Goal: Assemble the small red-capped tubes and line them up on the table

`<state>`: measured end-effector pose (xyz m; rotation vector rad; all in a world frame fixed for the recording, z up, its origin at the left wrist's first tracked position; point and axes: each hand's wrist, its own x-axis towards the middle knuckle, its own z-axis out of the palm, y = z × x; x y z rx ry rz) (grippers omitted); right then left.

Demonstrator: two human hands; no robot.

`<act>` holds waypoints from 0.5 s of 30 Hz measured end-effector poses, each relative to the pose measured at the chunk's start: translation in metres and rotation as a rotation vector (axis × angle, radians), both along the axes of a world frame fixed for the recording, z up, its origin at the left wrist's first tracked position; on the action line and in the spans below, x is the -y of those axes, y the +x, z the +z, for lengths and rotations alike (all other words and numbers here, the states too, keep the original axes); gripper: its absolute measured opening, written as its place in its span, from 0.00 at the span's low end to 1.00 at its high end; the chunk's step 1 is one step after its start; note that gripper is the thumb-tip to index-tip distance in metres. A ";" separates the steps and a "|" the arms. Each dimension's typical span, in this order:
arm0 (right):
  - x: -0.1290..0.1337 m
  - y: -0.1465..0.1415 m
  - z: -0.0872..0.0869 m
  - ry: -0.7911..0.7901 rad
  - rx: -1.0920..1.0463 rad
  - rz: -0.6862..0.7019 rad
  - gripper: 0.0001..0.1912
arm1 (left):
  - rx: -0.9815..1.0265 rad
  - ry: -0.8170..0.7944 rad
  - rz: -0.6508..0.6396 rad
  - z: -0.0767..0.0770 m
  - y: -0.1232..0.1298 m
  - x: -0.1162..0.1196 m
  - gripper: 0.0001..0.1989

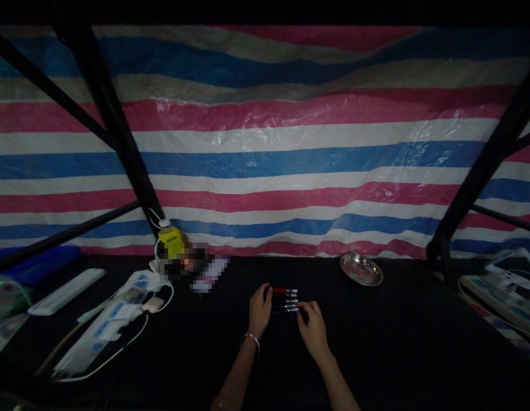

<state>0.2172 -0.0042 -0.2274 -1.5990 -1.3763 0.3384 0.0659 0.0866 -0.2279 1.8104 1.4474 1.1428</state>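
Several slim pen-like sticks lie side by side in a short row on the black tabletop. The far one is a red stick [282, 290]; the others are dark, and all have silver right ends. My left hand [260, 313], with a silver bangle at its wrist, rests at the left ends of the row. Its fingers reach forward, slightly bent, with the thumb a little apart. My right hand [313, 326] is closed in a pinch at the silver end of the nearest dark stick [286, 309]. Its fingertips partly cover that end.
A round metal dish [361, 269] stands at the back right. To the left are a yellow-labelled bottle [172, 241], a blurred-out flat item [210, 275] and a white power strip [97, 331] with cables. Black metal posts and a striped sheet [290, 165] bound the table.
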 end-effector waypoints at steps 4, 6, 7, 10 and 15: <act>0.000 0.000 0.000 -0.060 0.021 0.027 0.11 | 0.024 0.025 -0.015 -0.002 -0.001 -0.001 0.19; 0.000 0.000 -0.001 -0.067 0.017 0.038 0.10 | 0.038 0.034 -0.016 -0.003 -0.001 -0.001 0.18; 0.000 0.001 -0.001 -0.069 0.014 0.043 0.10 | 0.045 0.035 -0.013 -0.003 -0.001 -0.001 0.18; 0.000 0.002 -0.002 -0.078 0.004 0.055 0.08 | 0.061 0.029 -0.005 -0.002 -0.001 -0.001 0.18; -0.001 0.004 -0.003 -0.069 -0.036 0.111 0.06 | 0.092 0.008 -0.001 -0.004 -0.001 -0.002 0.18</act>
